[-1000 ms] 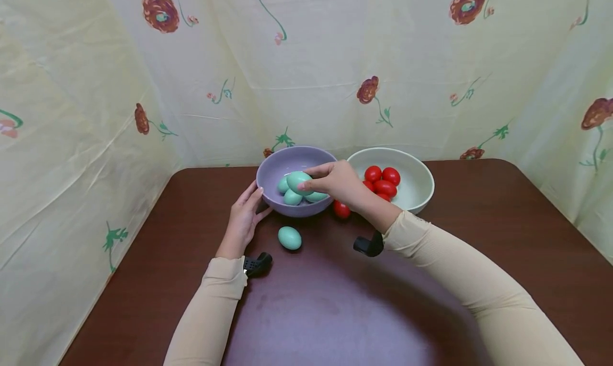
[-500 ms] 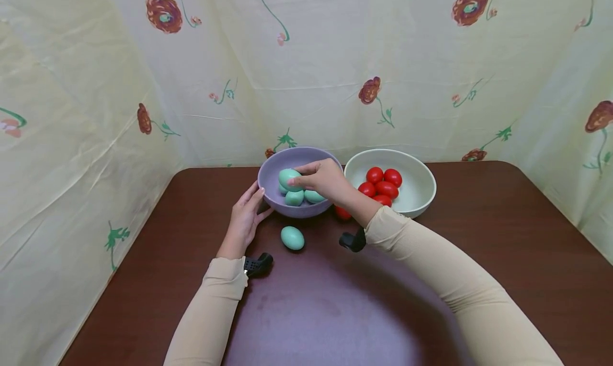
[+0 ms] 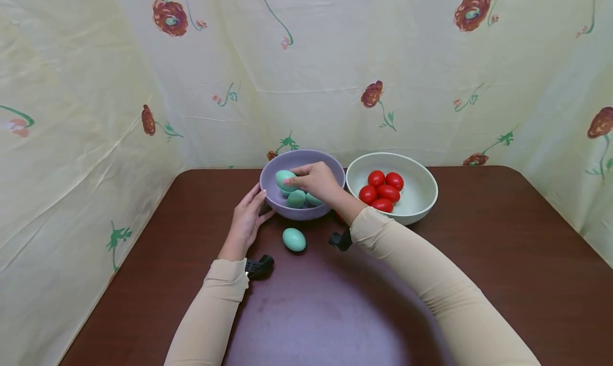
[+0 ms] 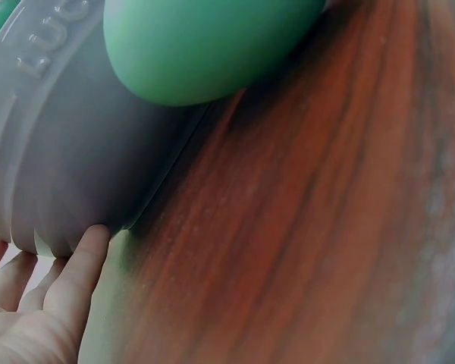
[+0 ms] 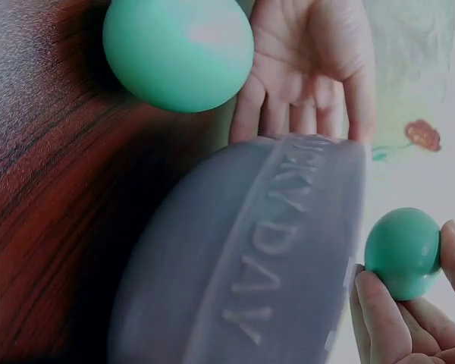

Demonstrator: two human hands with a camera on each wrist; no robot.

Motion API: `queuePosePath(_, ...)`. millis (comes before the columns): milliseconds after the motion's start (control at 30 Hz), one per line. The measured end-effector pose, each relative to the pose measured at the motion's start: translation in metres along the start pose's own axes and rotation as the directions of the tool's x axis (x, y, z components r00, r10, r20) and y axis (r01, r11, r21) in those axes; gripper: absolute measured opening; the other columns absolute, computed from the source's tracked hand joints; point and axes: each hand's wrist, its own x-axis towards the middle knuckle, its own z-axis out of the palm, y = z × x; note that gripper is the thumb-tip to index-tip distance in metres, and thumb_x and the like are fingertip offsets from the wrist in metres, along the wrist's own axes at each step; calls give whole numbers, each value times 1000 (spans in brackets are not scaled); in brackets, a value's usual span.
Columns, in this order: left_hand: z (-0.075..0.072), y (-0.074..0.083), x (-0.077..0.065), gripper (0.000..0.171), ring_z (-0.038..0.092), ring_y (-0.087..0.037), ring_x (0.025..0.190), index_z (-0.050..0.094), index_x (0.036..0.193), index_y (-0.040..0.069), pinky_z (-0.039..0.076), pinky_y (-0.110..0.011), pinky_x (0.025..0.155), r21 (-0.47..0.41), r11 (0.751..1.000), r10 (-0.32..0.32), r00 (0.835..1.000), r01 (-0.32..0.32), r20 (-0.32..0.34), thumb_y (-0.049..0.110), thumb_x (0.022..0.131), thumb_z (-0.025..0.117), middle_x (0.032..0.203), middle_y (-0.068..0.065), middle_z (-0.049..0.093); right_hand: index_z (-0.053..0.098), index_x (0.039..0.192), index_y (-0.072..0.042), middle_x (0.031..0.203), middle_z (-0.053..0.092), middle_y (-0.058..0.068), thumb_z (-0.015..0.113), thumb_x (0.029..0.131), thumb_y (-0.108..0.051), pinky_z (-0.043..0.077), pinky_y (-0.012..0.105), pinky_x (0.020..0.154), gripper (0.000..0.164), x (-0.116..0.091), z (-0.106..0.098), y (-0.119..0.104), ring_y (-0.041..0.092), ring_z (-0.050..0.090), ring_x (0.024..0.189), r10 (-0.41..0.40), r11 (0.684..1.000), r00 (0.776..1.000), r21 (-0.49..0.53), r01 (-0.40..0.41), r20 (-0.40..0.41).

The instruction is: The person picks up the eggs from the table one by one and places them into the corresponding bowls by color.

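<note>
My right hand (image 3: 313, 181) pinches a mint-green egg (image 3: 286, 180) between thumb and fingers, over the purple bowl (image 3: 270, 169). Below it, several more green eggs (image 3: 296, 199) lie in that bowl, partly covered by the hand. My left hand (image 3: 245, 222) rests against the bowl's left side; in the left wrist view its fairly straight fingers (image 4: 80, 280) touch the outer wall. In the right wrist view the held egg (image 5: 403, 254) shows beyond the bowl's rim. On the table just in front of the bowl lies a single green egg (image 3: 294, 239).
A pale green-white bowl (image 3: 419, 188) with several red egg-shaped objects (image 3: 388, 193) stands right beside the purple bowl. Another red one is mostly hidden behind my right wrist. A floral curtain (image 3: 306, 100) hangs behind the brown table (image 3: 503, 238).
My right hand has moved left with the egg, from the middle of the purple bowl toward its left part. My left hand stays against the bowl. The view has shifted slightly.
</note>
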Motion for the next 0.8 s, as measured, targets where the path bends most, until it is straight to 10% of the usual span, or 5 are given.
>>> queuePosePath(567,0,1,0,55,43,-13,143,40,153,20,44,-49,110,-15,1000,6,1000,-6,9,29,102,58,157,0,42,76,114,-12,116,74,5,83,81,-28,53,30,87,38,15,35,16,16,67,108,-28,998,994,52,34,-106)
queuePosePath(800,0,1,0,56,41,-14,144,39,154,20,44,-50,110,-14,1000,7,1000,-7,9,29,102,57,158,0,41,74,118,-11,116,74,6,84,80,-32,55,34,94,45,16,41,18,19,69,111,-41,995,996,-94,33,-85)
